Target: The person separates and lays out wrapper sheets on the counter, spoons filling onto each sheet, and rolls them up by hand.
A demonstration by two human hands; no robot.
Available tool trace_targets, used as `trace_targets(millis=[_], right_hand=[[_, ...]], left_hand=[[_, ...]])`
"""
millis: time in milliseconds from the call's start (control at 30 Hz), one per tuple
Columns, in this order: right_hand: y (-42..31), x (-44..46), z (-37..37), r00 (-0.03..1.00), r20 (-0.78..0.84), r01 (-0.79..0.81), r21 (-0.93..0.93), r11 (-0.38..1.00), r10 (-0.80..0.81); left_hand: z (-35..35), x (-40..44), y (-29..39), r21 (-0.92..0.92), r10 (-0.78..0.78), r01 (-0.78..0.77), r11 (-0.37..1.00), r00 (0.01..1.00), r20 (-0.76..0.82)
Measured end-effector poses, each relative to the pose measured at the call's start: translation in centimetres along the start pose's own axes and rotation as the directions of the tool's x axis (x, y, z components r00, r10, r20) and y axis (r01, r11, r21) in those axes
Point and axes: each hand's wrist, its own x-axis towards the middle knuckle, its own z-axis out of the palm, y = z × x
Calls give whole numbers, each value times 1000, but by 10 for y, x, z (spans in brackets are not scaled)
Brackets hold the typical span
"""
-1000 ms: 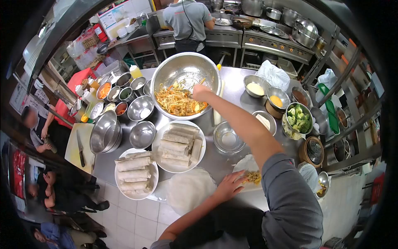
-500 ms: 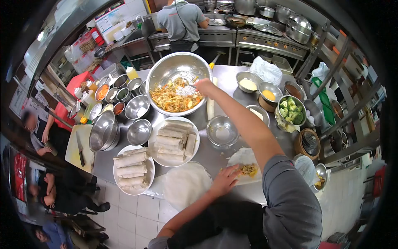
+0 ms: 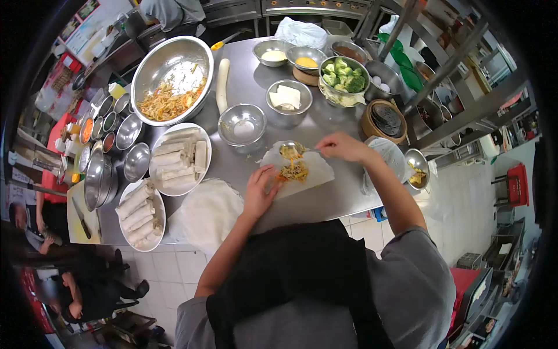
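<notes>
My right hand [image 3: 342, 146] grips the handle of a metal spoon [image 3: 292, 150], whose bowl carries some filling. Below it, a heap of shredded vegetable filling [image 3: 293, 171] lies on a thin pale wrapper sheet [image 3: 317, 174] on the steel table. My left hand [image 3: 261, 189] rests at the wrapper's left side, fingers stretched out beside the filling. Further left is a stack of round wrappers [image 3: 209, 212]. Two white plates hold rolled spring rolls [image 3: 177, 160]. The large steel mixing bowl [image 3: 200, 107] at the upper left contains more filling.
A small steel bowl [image 3: 243, 131] and a bowl of pale slabs [image 3: 289, 116] stand beyond the wrapper. Broccoli fills another bowl [image 3: 343, 78]. A knife [image 3: 82, 221] lies on a board at far left. Other people are at the left and by the stove.
My right hand has come back from the mixing bowl with the spoon and is now over the wrapper. My left hand stays beside the filling. The camera view has shifted.
</notes>
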Motion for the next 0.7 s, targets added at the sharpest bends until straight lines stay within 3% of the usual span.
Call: trace_targets(millis=[67,200,267,567,667,700], right_hand=[[12,-29,14,997,-57,-38,66,997,42],[18,-61,38,982,-187,-35,-11,999,32],[14,-71,46,975,-222,-6,-73,997,-11],[34,-66,35,978,-206,-1,100,995,22],[15,-28,10,978,-203,103,250,963,-52],[0,-7,4,964,-240,163,212,964,-111]], left_hand=[[9,9,1,-24,19,-20,1000,999,-29],[24,27,9,-43,46,-51,998,993,-109],[29,31,8,-31,60,-63,998,995,-73],[38,25,-5,-14,-4,4,1000,1000,3],[44,21,-11,-55,55,-52,997,996,67],[44,21,-17,-71,81,-74,995,993,89]])
